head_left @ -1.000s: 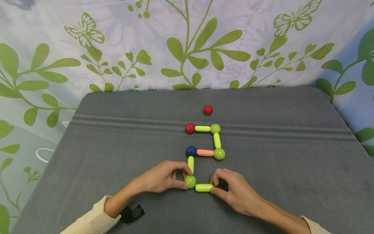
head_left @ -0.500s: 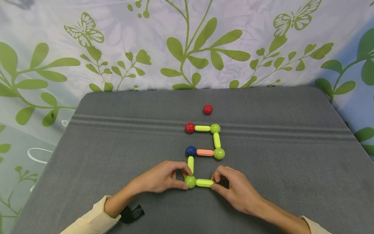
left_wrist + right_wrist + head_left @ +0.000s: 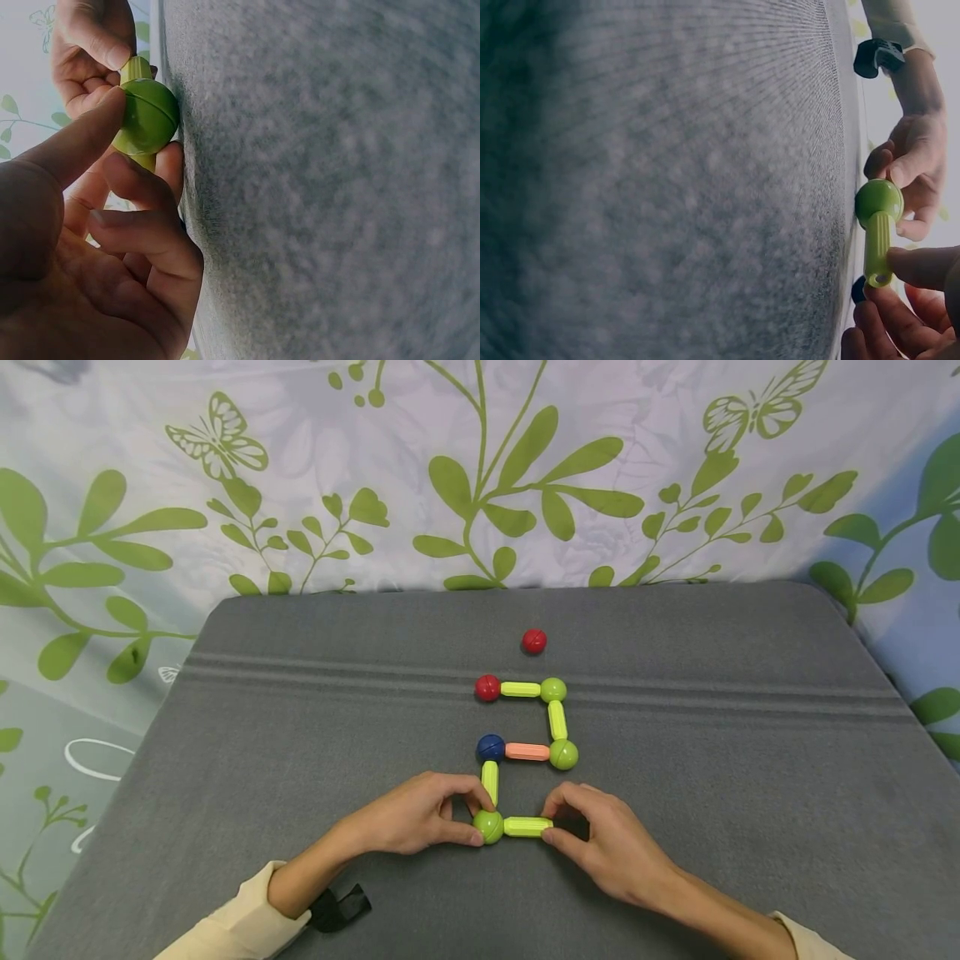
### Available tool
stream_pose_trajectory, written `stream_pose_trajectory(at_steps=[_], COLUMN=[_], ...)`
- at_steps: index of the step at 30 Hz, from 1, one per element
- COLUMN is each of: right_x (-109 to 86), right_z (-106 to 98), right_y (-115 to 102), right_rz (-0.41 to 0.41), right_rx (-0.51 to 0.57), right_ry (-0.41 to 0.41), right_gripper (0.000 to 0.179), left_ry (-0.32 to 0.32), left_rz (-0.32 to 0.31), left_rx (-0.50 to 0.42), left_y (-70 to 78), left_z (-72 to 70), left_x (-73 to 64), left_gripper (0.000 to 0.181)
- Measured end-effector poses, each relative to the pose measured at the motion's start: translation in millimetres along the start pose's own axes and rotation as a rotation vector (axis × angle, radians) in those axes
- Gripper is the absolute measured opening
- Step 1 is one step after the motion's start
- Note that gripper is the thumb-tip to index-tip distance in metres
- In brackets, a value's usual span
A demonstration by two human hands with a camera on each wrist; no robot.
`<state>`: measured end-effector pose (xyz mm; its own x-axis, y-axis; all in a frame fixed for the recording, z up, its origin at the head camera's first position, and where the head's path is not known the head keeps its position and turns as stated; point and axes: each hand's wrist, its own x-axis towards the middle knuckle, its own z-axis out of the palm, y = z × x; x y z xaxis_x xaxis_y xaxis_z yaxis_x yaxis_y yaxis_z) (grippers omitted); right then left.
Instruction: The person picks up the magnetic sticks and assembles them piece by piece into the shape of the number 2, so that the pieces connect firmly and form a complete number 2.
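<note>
Between thumb and fingers my left hand (image 3: 420,812) pinches a green ball (image 3: 488,827) at the near end of a chain of magnetic rods and balls. My right hand (image 3: 611,843) pinches the free end of a yellow-green rod (image 3: 527,827), whose other end touches that ball. From the ball another yellow-green rod (image 3: 490,783) leads up to a blue ball (image 3: 491,748). An orange rod (image 3: 527,752) joins the blue ball to a second green ball (image 3: 563,754). In the right wrist view, the held rod (image 3: 878,247) points out from the green ball (image 3: 880,201).
Farther along, the chain runs through a third green ball (image 3: 553,690) to a red ball (image 3: 487,687). A loose red ball (image 3: 534,642) lies beyond it. Everything lies on a grey cloth-covered table (image 3: 750,760), with a leaf-patterned curtain (image 3: 480,468) behind.
My right hand has swung the rod slightly away from me, and its end now meets the green ball in a level line. My left hand has stayed on the ball.
</note>
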<state>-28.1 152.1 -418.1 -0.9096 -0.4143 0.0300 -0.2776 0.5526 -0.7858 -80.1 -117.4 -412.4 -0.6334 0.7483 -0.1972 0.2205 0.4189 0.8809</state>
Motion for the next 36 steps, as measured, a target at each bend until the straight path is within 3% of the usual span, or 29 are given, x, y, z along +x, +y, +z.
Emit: stream_pose_trajectory(at_steps=[13, 21, 28, 36], right_x=[0.8, 8.8, 24.9, 56.9], right_z=[-1, -9, -23, -37], right_y=[1, 4, 1, 2], right_rz=[-0.010, -0.076, -0.093, -0.089], right_rx=[0.016, 0.031, 0.065, 0.088], right_ry=[-0.005, 0.054, 0.115, 0.196], right_gripper=[0.020, 0.017, 0.024, 0.021], left_ry=[0.001, -0.005, 0.000, 0.003], left_rz=[0.003, 0.002, 0.004, 0.000], left_rx=[0.000, -0.002, 0.010, 0.004], left_y=[-1.1, -0.9, -1.2, -1.0], left_z=[0.3, 0.4, 0.5, 0.2], left_x=[-1.3, -0.8, -0.7, 0.0], left_gripper=[0.024, 0.024, 0.024, 0.024])
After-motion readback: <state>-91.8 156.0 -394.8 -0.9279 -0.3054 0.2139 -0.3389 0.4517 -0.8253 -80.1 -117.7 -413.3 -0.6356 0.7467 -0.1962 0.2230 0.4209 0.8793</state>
